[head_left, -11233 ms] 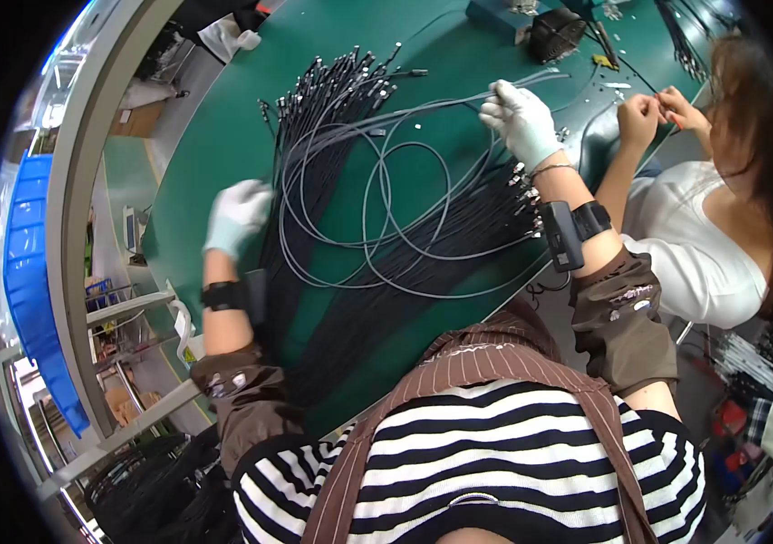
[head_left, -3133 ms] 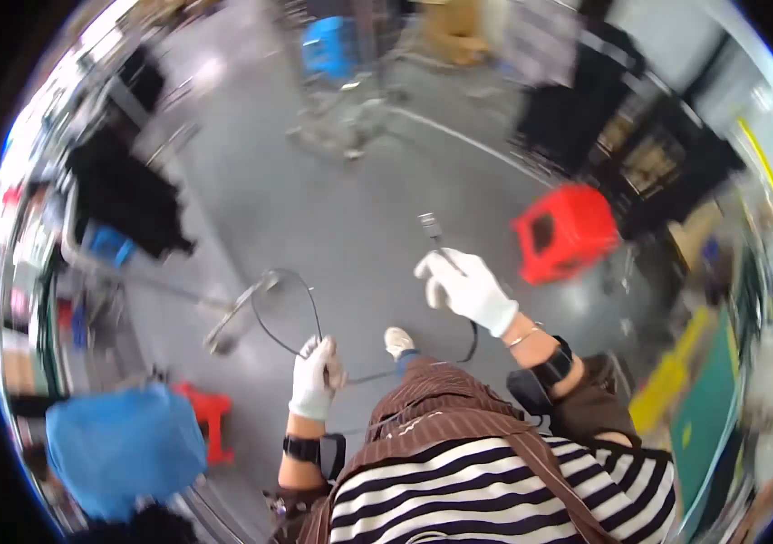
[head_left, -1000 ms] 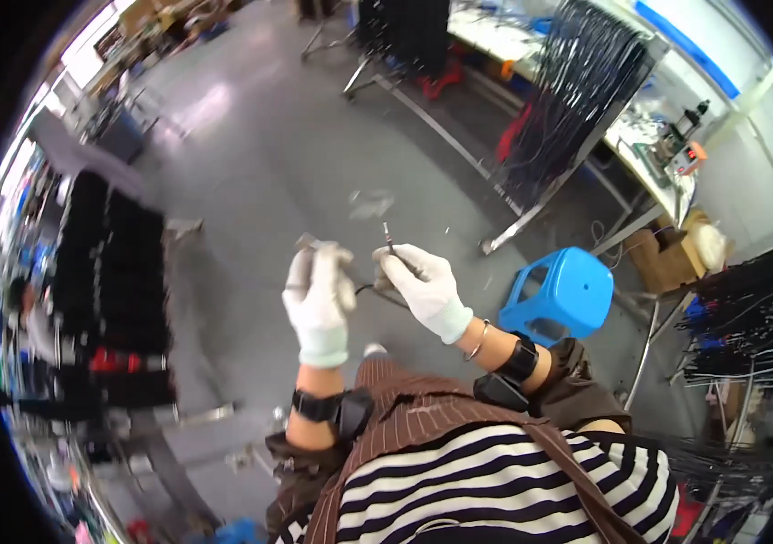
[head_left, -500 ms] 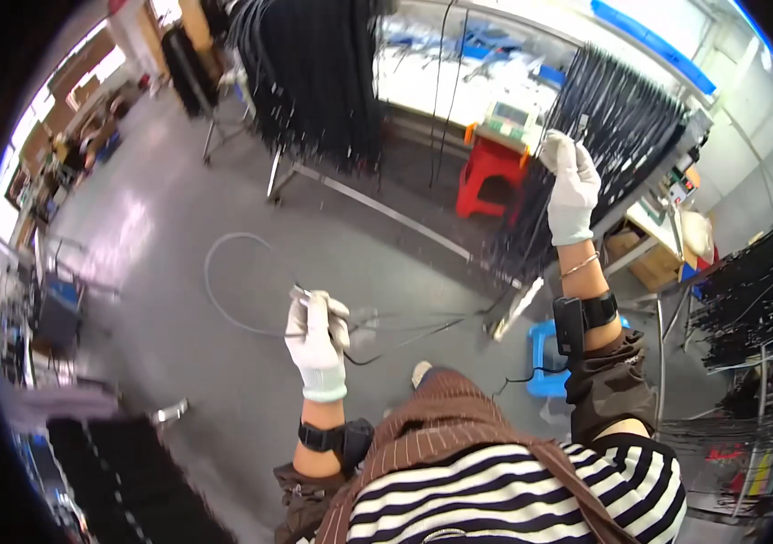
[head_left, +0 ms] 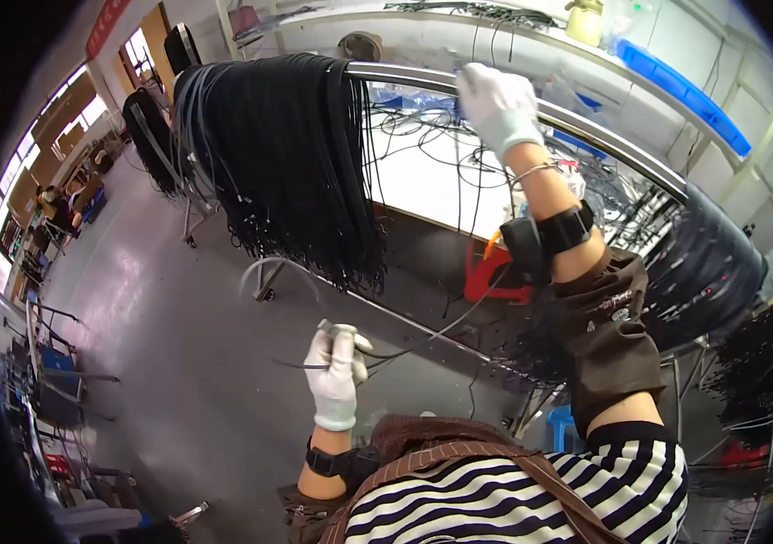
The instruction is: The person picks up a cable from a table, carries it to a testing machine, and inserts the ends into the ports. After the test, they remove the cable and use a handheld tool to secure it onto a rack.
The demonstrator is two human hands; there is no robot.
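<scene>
My left hand (head_left: 337, 381), in a white glove, is closed on a dark thin cable (head_left: 423, 343). A small connector end pokes up above its fingers, and a pale loop of cable (head_left: 282, 265) arcs over it. Part of the cable runs right and up toward my right forearm. At the metal rail (head_left: 405, 76), my gloved right hand (head_left: 498, 102) is raised with its fingers closed. A thin strand appears to be in them, though the fingertips are blurred. A few thin cables (head_left: 461, 186) hang just below that hand.
A thick bundle of black cables (head_left: 278, 145) hangs from the rail at left, another (head_left: 708, 263) at right. Behind is a white bench (head_left: 423, 172) with tangled cables. A red stool (head_left: 491, 276) and blue stool (head_left: 563, 424) stand on the floor, and a blue tray (head_left: 681, 95) lies on the shelf.
My right hand has moved up and left from beside the right-hand cable bundle to the rail. The view has shifted toward the rack; my left hand still grips the cable.
</scene>
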